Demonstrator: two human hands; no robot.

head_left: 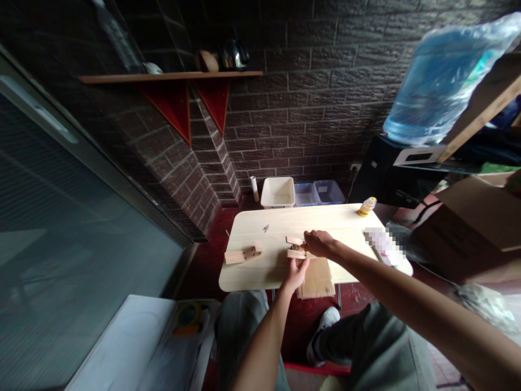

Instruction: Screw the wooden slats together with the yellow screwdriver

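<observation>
On the pale table (277,277), my left hand (296,273) grips the near side of a small wooden assembly (296,253) made of light wood pieces. My right hand (319,243) is closed at the assembly's right end; something small and yellowish shows below its fingers, too small to make out. To the left lies another wooden piece (240,255) with dark holes, touched by neither hand. A little pile of dark screws or similar hardware (266,228) rests behind it.
A clear bottle with a yellow base (367,207) stands at the table's back right, near papers (382,247). Brown board (316,279) juts below the front edge. Behind the table are a cream bin (278,191) and clear bins (328,192). A water dispenser (382,171) stands right.
</observation>
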